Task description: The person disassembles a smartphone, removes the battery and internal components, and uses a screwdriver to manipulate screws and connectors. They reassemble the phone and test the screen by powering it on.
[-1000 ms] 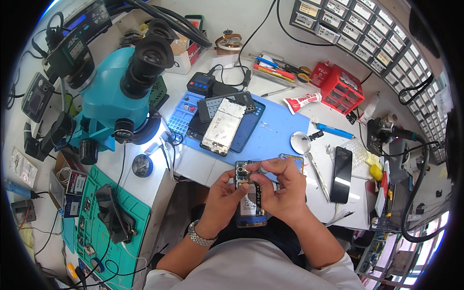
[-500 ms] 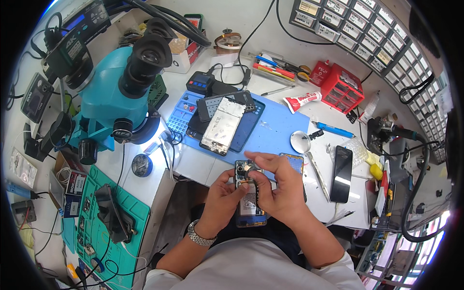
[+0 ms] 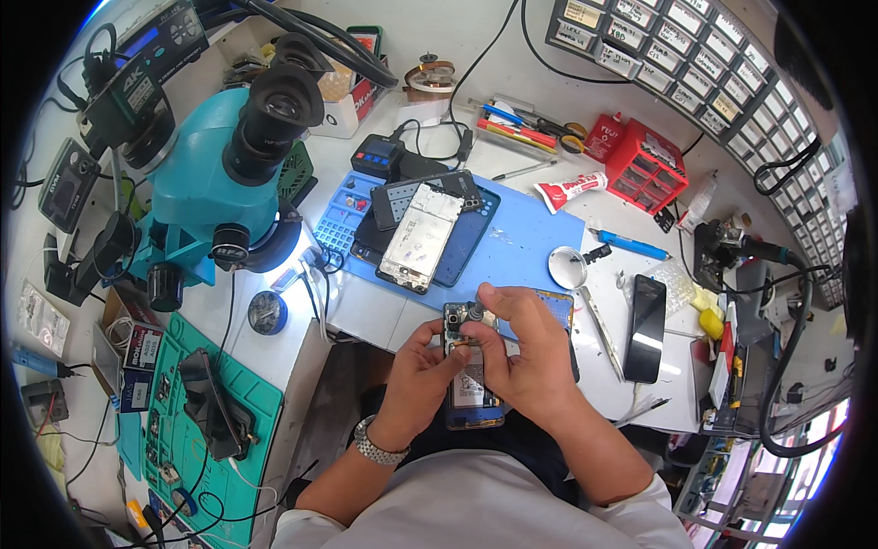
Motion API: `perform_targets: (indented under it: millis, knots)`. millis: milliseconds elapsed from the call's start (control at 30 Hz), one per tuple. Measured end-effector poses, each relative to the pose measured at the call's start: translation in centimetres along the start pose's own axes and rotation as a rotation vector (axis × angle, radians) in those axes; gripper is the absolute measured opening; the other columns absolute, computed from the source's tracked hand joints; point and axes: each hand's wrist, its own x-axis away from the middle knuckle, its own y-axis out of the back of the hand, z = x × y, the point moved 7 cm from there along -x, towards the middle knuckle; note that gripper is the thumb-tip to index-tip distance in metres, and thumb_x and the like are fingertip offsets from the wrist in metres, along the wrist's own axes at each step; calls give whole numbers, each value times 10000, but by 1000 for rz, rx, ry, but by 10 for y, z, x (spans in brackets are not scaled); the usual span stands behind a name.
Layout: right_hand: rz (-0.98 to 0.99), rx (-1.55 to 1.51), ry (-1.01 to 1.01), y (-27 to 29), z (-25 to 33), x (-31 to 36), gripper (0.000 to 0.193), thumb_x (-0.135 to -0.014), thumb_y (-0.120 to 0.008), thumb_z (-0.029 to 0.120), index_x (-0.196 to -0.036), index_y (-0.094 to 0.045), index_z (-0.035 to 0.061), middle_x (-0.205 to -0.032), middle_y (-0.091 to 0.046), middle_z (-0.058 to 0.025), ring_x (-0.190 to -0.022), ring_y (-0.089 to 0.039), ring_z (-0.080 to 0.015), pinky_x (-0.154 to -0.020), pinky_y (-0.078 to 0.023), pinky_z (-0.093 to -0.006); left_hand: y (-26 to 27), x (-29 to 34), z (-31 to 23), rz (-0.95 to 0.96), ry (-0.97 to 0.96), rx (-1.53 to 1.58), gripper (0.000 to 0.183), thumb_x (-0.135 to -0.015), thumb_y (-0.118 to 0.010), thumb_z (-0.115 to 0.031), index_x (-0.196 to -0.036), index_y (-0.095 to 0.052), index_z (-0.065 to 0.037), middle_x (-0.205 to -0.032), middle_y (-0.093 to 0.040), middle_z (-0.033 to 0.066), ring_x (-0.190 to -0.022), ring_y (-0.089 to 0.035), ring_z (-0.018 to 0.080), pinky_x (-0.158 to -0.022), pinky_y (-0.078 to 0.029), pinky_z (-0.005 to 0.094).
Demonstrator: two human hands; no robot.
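Note:
An opened phone [image 3: 472, 388], its battery and inner parts exposed, is held upright over my lap by the table's edge. My left hand [image 3: 413, 373] grips its left side, the thumb lying across the middle. Over the phone's upper part, my right hand [image 3: 532, 359] pinches a short dark screwdriver [image 3: 475, 312] between thumb and index finger. Its tip is too small to make out, so I cannot tell whether it touches a screw. Just right of that hand lies a phone frame [image 3: 559, 309] with a bluish inside, partly hidden.
A blue mat [image 3: 530, 238] holds a silver phone panel [image 3: 422, 236] on other phone parts. To the left stands a teal microscope [image 3: 206, 174], above a green mat [image 3: 265, 403]. At right are a round dish [image 3: 568, 268], tweezers [image 3: 601, 334] and a black phone [image 3: 647, 329].
My right index finger has curled from stretched out over the phone to pinching the screwdriver's top, which now shows more. My left hand and the phone have hardly moved.

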Motion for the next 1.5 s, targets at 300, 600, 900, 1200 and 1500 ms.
perform_targets:
  millis: [300, 600, 900, 1200, 1500]
  knots:
    - [-44, -116, -56, 0, -8, 3, 415, -894, -839, -88, -1205, -589, 26, -1104, -711, -153, -1084, -769, -303, -883, -617, -344, -2, 0, 1, -4, 4, 49, 491, -1021, -720, -6, -1458, -503, 51, -1133, -781, 150, -1002, -772, 166, -866, -615, 298]
    - [-26, -75, -19, 0, 1, 1, 392, -895, -814, -96, -1190, -593, 37, -1090, -707, -169, -1068, -770, -310, -858, -614, -359, 1, -1, 2, 5, 3, 58, 512, -1013, -719, 2, -1471, -495, 47, -1123, -787, 150, -1003, -779, 174, -867, -614, 297]
    - [-20, -28, -2, 1, 6, -3, 273, -910, -752, -74, -1109, -614, 52, -1108, -737, -163, -1118, -742, -367, -967, -574, -547, -2, 0, -1, 40, -14, 27, 460, -1051, -712, -33, -1457, -510, 41, -1141, -793, 115, -988, -750, 101, -845, -590, 249]
    - [-18, 86, 16, 2, 6, -4, 304, -855, -747, -54, -1103, -638, 85, -1093, -752, -99, -1279, -668, -365, -1197, -340, -681, -1, 0, 0, 22, -18, 23, 484, -1048, -720, -41, -1473, -504, 45, -1165, -792, 130, -999, -751, 108, -852, -592, 255]
    - [-93, -185, -77, -17, -17, 24, 503, -1000, -696, -75, -1420, -459, 68, -1251, -686, -183, -1059, -769, -266, -1065, -540, -465, -1, 1, -2, -30, 4, -45, 500, -1016, -714, 11, -1468, -504, 51, -1079, -787, 130, -978, -772, 153, -814, -604, 285]
